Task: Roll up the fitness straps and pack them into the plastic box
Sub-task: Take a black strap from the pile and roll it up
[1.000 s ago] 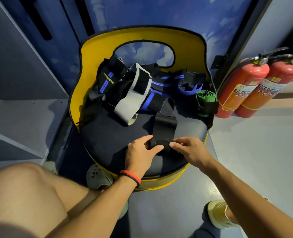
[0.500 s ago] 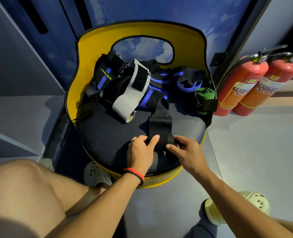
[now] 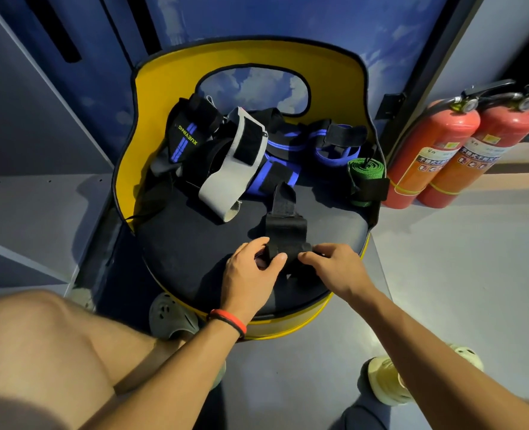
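A black strap (image 3: 285, 228) lies on the dark seat of a yellow chair (image 3: 195, 231), its near end wound into a roll. My left hand (image 3: 251, 274) grips the roll from the left and my right hand (image 3: 334, 268) pinches it from the right. Farther back lies a heap of loose straps: a grey and black one (image 3: 229, 172), a black and blue one marked XUEYING (image 3: 185, 138), and blue ones (image 3: 331, 150). A green strap (image 3: 365, 175), rolled and wrapped with a black band, stands at the seat's right edge. No plastic box is in view.
Two red fire extinguishers (image 3: 437, 150) stand on the floor right of the chair. The yellow backrest (image 3: 164, 88) curves around the seat's far side against a blue wall. My knee (image 3: 40, 352) and light clogs (image 3: 173, 315) are below the seat.
The roll at the near end of the black strap has grown and the flat length beyond it has shortened. Both hands have stayed on it, fingers shifting around the roll.
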`<move>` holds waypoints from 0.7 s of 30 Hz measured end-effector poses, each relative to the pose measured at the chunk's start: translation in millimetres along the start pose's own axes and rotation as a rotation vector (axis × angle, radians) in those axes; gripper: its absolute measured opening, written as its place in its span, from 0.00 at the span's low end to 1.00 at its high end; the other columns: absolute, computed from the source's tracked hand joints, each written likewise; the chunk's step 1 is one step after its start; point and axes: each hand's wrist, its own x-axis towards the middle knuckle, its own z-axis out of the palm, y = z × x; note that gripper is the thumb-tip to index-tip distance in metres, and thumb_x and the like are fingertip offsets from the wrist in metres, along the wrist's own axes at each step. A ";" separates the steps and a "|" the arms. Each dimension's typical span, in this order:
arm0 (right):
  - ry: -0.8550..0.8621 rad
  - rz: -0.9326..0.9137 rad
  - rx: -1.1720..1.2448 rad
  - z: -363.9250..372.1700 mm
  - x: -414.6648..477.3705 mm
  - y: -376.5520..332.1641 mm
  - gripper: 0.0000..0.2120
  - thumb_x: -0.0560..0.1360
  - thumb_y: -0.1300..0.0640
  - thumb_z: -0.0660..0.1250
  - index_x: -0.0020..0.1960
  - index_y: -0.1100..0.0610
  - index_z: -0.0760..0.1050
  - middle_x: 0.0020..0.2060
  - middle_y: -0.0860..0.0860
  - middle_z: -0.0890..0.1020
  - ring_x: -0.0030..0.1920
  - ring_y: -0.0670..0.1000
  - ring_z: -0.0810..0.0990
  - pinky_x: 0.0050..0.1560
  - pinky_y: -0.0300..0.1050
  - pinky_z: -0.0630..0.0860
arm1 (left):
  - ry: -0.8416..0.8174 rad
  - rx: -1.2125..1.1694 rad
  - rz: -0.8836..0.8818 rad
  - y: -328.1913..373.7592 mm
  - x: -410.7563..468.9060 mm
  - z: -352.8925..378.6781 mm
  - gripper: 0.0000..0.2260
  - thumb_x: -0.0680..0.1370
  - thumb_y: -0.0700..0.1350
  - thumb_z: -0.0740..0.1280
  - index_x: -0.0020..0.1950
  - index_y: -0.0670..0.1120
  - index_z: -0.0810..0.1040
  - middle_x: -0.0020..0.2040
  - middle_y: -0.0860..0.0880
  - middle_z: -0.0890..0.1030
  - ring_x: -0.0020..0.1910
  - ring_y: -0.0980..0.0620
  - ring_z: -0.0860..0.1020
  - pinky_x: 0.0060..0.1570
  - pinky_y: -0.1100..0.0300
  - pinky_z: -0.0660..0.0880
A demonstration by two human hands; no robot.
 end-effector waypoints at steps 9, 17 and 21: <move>-0.085 0.005 -0.140 -2.8 8.9 1.2 0.30 0.77 0.33 0.65 0.42 0.61 0.81 0.37 0.56 0.84 0.42 0.57 0.82 0.44 0.53 0.78 | -0.002 -0.086 -0.144 0.7 3.4 -3.2 0.17 0.77 0.60 0.71 0.39 0.47 0.84 0.32 0.52 0.82 0.37 0.52 0.81 0.35 0.62 0.74; 0.001 -0.629 -0.315 0.4 3.3 19.7 0.28 0.70 0.56 0.80 0.67 0.53 0.76 0.62 0.52 0.73 0.57 0.53 0.76 0.56 0.45 0.79 | -0.151 -0.076 -0.304 8.8 24.3 -17.4 0.25 0.73 0.61 0.74 0.38 0.36 0.82 0.30 0.43 0.82 0.24 0.60 0.75 0.37 0.60 0.73; 0.057 -0.671 -0.404 5.5 3.9 23.6 0.33 0.68 0.61 0.80 0.70 0.53 0.74 0.60 0.52 0.71 0.54 0.54 0.76 0.52 0.45 0.78 | -0.133 -0.140 -0.381 16.4 42.3 -25.3 0.23 0.74 0.64 0.71 0.36 0.44 0.83 0.30 0.53 0.83 0.33 0.55 0.83 0.37 0.59 0.78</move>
